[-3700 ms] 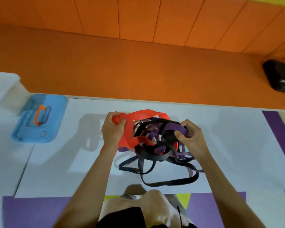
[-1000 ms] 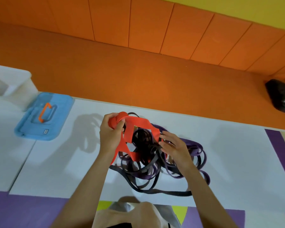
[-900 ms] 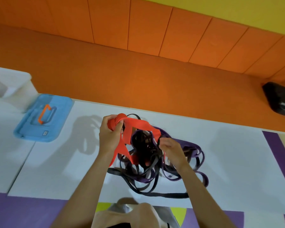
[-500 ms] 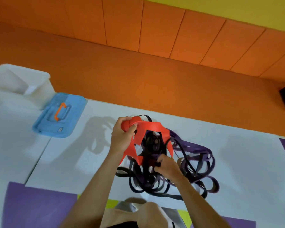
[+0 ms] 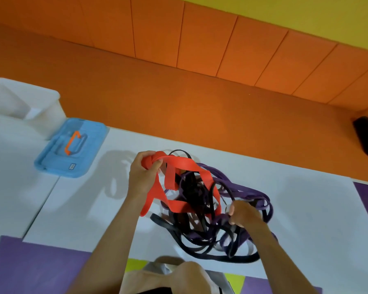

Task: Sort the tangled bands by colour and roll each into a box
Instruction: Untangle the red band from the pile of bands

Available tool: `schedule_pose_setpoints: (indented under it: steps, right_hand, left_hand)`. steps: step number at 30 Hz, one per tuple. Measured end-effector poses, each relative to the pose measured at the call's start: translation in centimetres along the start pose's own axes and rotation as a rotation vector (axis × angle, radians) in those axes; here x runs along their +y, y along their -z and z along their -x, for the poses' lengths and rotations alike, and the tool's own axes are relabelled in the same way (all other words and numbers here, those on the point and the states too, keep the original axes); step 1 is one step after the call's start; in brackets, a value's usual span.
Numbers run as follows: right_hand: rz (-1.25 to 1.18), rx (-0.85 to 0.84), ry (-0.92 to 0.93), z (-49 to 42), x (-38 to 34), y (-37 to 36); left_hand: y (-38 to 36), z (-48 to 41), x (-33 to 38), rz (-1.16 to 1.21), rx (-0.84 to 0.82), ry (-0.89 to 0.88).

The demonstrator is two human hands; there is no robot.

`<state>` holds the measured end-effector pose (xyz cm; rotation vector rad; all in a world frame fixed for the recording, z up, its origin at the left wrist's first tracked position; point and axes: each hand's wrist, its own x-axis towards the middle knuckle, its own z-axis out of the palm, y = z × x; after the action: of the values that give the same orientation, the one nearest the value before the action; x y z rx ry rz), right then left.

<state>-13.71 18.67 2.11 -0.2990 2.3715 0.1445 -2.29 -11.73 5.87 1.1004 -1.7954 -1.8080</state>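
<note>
Head view: the left hand (image 5: 141, 177) grips the rolled end of the red band (image 5: 187, 166), raised over the white table (image 5: 306, 209). The right hand (image 5: 243, 215), at the centre of the tangle (image 5: 191, 187) half a second ago, now curls its fingers round dark strands at the knot's right edge. Black bands (image 5: 232, 259) and purple bands (image 5: 249, 190) lie spread wider across the table than a second earlier, though red remains threaded through them. The pull appears aimed at freeing red; no band is sorted yet. The white box (image 5: 47, 107) and blue lid (image 5: 87, 158) wait well to the left.
</note>
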Motion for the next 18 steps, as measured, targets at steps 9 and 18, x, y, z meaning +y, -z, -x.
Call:
schedule_pose_setpoints:
  steps: [9,18]
  right_hand:
    - [-0.269,0.197,0.124,0.3,-8.7,-5.2]
    - [-0.237,0.336,-0.015,0.2,-0.1,-6.1]
  left_hand:
    - [-0.8,0.7,0.0,0.046,-0.092,-0.017]
    - [-2.2,0.2,0.7,0.096,-0.001,-0.05]
